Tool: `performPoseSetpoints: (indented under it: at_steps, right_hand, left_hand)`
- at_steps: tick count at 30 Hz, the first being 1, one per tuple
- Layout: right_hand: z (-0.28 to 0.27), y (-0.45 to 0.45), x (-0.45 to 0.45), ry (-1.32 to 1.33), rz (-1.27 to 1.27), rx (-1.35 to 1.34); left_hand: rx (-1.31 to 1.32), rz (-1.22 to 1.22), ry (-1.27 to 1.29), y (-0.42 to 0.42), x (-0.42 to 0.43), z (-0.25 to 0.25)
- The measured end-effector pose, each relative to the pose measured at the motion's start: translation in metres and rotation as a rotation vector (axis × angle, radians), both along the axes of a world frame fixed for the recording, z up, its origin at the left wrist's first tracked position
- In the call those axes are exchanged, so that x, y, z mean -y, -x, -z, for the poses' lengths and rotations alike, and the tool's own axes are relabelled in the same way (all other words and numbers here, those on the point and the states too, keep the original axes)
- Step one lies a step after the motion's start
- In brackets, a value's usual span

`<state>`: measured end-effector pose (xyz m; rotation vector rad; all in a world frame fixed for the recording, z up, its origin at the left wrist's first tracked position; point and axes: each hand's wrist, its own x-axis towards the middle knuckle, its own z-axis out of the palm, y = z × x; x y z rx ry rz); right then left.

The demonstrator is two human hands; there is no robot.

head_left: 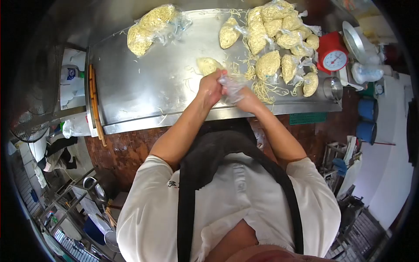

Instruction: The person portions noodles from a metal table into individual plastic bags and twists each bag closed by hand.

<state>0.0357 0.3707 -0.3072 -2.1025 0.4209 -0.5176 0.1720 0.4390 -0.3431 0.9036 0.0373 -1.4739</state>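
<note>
A clear plastic bag of noodles point(208, 65) is between my hands over the steel worktable point(144, 83). My left hand point(211, 87) is closed round its gathered neck, just below the bulge of noodles. The loose, crumpled end of the plastic point(232, 88) lies across my right hand point(248, 100), whose fingers are closed and partly covered by it. Loose noodle strands point(266, 91) are strewn on the metal to the right. Nearby sits a tied bag of noodles point(268, 64), with several more bags piled behind it.
Two larger bags of noodles point(150, 28) lie at the back left. On the right stand a red dial scale point(330, 52) and a round metal container point(332, 87). Wooden sticks point(94, 100) rest along the left edge. A person point(61, 157) is visible at far left.
</note>
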Motion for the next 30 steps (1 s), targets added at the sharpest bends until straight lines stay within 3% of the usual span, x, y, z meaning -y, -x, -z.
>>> performPoseSetpoints:
  at_steps: [1, 2, 4, 5, 8, 9, 12, 13, 16, 18, 19, 22, 23, 27, 30]
  right_hand:
    - [0.003, 0.011, 0.006, -0.425, -0.039, -0.157]
    - [0.004, 0.021, 0.012, -0.817, 0.022, -0.327]
    - [0.029, 0.021, 0.017, -1.087, 0.041, -0.336]
    - [0.035, 0.011, 0.009, -1.070, 0.094, -0.317]
    - [0.025, -0.022, 0.006, -0.525, 0.251, -0.251]
    - [0.021, -0.029, 0.003, -0.204, 0.300, -0.081]
    - [0.045, -0.052, 0.008, -0.137, 0.414, -0.092]
    - [0.052, -0.057, 0.007, -0.254, 0.457, -0.081]
    - [0.096, -0.055, 0.008, -0.564, 0.272, -0.192]
    - [0.128, -0.047, -0.001, -0.381, 0.158, -0.065]
    - [0.124, -0.043, -0.006, -0.079, 0.143, -0.082]
    - [0.102, -0.043, -0.010, 0.024, 0.191, -0.183]
    - [0.098, -0.048, -0.013, 0.054, 0.201, -0.103]
    - [0.095, -0.056, -0.008, -0.186, 0.157, -0.206]
    - [0.097, -0.056, -0.010, -0.267, 0.159, -0.213]
  left_hand:
    - [0.039, 0.015, -0.001, -0.002, -0.005, 0.012]
    - [0.396, 0.161, 0.004, -0.005, -0.016, 0.013]
    - [1.122, 0.485, 0.032, -0.018, -0.037, 0.012]
    - [1.166, 0.636, 0.018, -0.028, -0.039, -0.002]
    - [1.740, 0.707, 0.107, -0.041, -0.041, -0.015]
    - [1.772, 0.717, 0.073, -0.042, -0.037, -0.027]
    - [1.846, 0.795, 0.071, -0.042, -0.025, -0.025]
    - [1.812, 0.762, 0.064, -0.043, -0.023, -0.010]
    - [1.713, 0.640, 0.042, -0.045, -0.025, 0.061]
    - [1.661, 0.535, -0.025, -0.046, -0.034, 0.080]
    - [1.672, 0.472, -0.018, -0.039, -0.034, 0.076]
    - [1.668, 0.284, -0.055, -0.022, -0.044, 0.065]
    - [1.654, 0.222, -0.080, -0.019, -0.043, 0.067]
    - [1.795, 0.006, 0.031, -0.016, -0.055, 0.074]
    - [1.406, -0.047, -0.102, -0.018, -0.049, 0.062]
